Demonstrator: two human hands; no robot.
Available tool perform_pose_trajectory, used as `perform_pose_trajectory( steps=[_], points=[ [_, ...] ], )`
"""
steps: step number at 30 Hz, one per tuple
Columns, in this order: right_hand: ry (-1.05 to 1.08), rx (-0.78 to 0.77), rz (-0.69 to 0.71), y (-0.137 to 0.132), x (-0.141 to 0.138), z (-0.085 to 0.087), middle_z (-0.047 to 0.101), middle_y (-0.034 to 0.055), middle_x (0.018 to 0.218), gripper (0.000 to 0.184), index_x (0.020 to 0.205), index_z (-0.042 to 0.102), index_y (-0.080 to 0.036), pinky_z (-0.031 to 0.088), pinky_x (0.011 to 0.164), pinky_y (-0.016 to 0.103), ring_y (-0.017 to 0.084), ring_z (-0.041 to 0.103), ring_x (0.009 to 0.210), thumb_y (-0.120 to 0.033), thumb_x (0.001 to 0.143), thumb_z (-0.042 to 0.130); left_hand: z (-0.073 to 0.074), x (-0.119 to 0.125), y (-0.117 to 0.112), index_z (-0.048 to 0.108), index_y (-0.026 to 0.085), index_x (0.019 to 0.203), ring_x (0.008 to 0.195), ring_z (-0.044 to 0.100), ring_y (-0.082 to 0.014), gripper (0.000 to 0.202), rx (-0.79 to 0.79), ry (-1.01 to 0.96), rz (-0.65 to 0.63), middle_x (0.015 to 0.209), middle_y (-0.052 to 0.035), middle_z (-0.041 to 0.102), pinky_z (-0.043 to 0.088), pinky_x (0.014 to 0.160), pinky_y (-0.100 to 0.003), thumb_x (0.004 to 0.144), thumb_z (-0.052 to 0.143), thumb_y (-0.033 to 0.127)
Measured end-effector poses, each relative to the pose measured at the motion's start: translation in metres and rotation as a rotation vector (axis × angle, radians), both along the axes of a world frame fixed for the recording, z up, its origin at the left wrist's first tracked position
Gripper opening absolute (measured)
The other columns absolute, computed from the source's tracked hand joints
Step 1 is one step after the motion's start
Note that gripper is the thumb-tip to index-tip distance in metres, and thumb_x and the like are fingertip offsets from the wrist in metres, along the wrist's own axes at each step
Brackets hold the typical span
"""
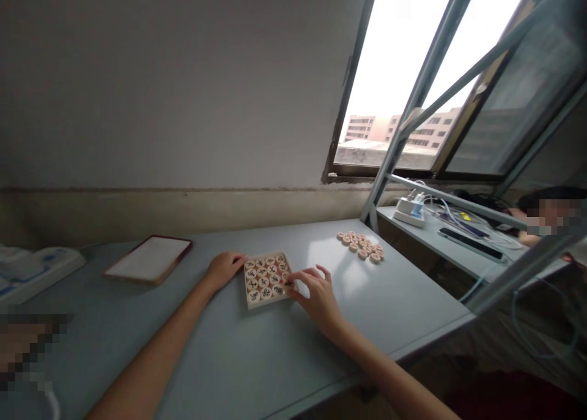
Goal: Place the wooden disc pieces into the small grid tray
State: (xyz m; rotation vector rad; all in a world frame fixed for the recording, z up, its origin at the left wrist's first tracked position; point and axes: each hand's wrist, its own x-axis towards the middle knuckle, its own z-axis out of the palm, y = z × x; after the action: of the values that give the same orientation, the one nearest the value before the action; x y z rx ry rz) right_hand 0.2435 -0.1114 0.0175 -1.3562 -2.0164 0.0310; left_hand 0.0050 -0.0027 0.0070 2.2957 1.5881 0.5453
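Four rows of round pieces (263, 282) sit in a shallow square box (270, 304) on the grey surface (220, 353), between the two hands. The right hand (321, 298) has thumb and index finger pinched about one piece at the box's near right corner; the left hand (224, 269) lies at its far left corner, though whether those fingers grip cannot be told. Loose pieces (361, 247) cluster farther off to the right.
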Motion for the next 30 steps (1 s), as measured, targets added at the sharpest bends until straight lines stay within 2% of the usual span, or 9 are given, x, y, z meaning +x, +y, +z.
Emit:
perform_pose_trajectory(
  steps=[7, 11, 15, 19, 21, 24, 26, 29, 30],
  points=[
    [-0.110, -0.024, 0.039, 0.007, 0.007, 0.004, 0.067, -0.0045, 0.087, 0.012, 0.090, 0.063, -0.031, 0.014, 0.101, 0.044, 0.015, 0.057, 0.091, -0.032, 0.081, 0.054, 0.001, 0.000, 0.000, 0.065, 0.017, 0.070, 0.065, 0.056, -0.0155, 0.048, 0.005, 0.010, -0.006, 0.071, -0.0056, 0.066, 0.027, 0.055, -0.023, 0.084, 0.030, 0.046],
    [-0.328, 0.048, 0.077, 0.008, 0.013, 0.012, 0.066, -0.0060, 0.097, 0.015, 0.089, 0.064, -0.036, 0.018, 0.098, 0.044, 0.017, 0.050, 0.104, -0.029, 0.083, 0.052, -0.001, 0.000, 0.002, 0.062, 0.017, 0.064, 0.061, 0.054, -0.0143, 0.048, 0.018, 0.002, -0.003, 0.065, -0.0042, 0.064, 0.025, 0.053, -0.023, 0.084, 0.030, 0.047],
    [-0.518, 0.082, 0.122, 0.000, 0.018, 0.019, 0.057, -0.0024, 0.114, 0.015, 0.092, 0.064, -0.033, 0.025, 0.091, 0.042, 0.020, 0.044, 0.108, -0.029, 0.081, 0.054, -0.003, -0.001, 0.003, 0.063, 0.017, 0.064, 0.062, 0.054, -0.0144, 0.048, 0.003, -0.012, 0.007, 0.065, -0.0041, 0.064, 0.025, 0.054, -0.023, 0.083, 0.031, 0.047],
    [-0.546, 0.062, 0.091, -0.010, 0.020, 0.029, 0.050, 0.0010, 0.121, 0.019, 0.098, 0.061, -0.032, 0.025, 0.091, 0.041, 0.021, 0.040, 0.110, -0.036, 0.084, 0.048, -0.003, -0.001, 0.003, 0.064, 0.017, 0.067, 0.061, 0.054, -0.0147, 0.050, 0.001, -0.012, 0.012, 0.066, -0.0048, 0.064, 0.024, 0.052, -0.023, 0.083, 0.029, 0.048],
    [-0.531, 0.052, 0.060, -0.007, 0.025, 0.034, 0.047, 0.0018, 0.123, 0.026, 0.108, 0.055, -0.032, 0.027, 0.091, 0.040, 0.020, 0.039, 0.111, -0.038, 0.086, 0.044, -0.002, -0.001, 0.002, 0.065, 0.017, 0.070, 0.063, 0.055, -0.0152, 0.050, -0.006, -0.015, 0.019, 0.069, -0.0054, 0.065, 0.024, 0.052, -0.023, 0.083, 0.030, 0.049],
    [-0.517, 0.046, -0.092, 0.018, 0.051, 0.035, 0.041, 0.0038, 0.128, 0.035, 0.120, 0.046, -0.031, 0.027, 0.092, 0.041, 0.021, 0.035, 0.116, -0.038, 0.087, 0.041, 0.000, 0.000, 0.001, 0.067, 0.017, 0.076, 0.068, 0.057, -0.0162, 0.048, -0.024, -0.023, 0.017, 0.075, -0.0068, 0.067, 0.027, 0.055, -0.022, 0.083, 0.031, 0.048],
    [-0.522, 0.007, -0.274, 0.044, 0.081, 0.028, 0.036, 0.0059, 0.132, 0.035, 0.116, 0.049, -0.028, 0.024, 0.095, 0.046, 0.025, 0.028, 0.121, -0.039, 0.084, 0.044, 0.000, 0.000, 0.000, 0.068, 0.018, 0.079, 0.072, 0.058, -0.0169, 0.047, -0.020, -0.023, 0.020, 0.079, -0.0079, 0.068, 0.028, 0.057, -0.022, 0.083, 0.031, 0.047],
    [-0.476, -0.189, -0.593, 0.085, 0.131, 0.011, 0.030, 0.0106, 0.136, 0.041, 0.120, 0.047, -0.022, 0.024, 0.094, 0.052, 0.028, 0.016, 0.128, -0.039, 0.083, 0.043, -0.001, 0.000, -0.001, 0.067, 0.018, 0.077, 0.070, 0.058, -0.0170, 0.047, 0.007, -0.037, 0.017, 0.078, -0.0078, 0.068, 0.028, 0.057, -0.022, 0.083, 0.031, 0.046],
    [-0.458, -0.254, -0.647, 0.097, 0.145, 0.005, 0.027, 0.0107, 0.138, 0.044, 0.123, 0.043, -0.022, 0.025, 0.092, 0.055, 0.029, 0.013, 0.129, -0.041, 0.083, 0.040, -0.001, 0.000, 0.000, 0.067, 0.018, 0.075, 0.069, 0.058, -0.0167, 0.047, 0.011, -0.044, 0.011, 0.076, -0.0074, 0.068, 0.028, 0.057, -0.022, 0.084, 0.030, 0.046]
  ],
)
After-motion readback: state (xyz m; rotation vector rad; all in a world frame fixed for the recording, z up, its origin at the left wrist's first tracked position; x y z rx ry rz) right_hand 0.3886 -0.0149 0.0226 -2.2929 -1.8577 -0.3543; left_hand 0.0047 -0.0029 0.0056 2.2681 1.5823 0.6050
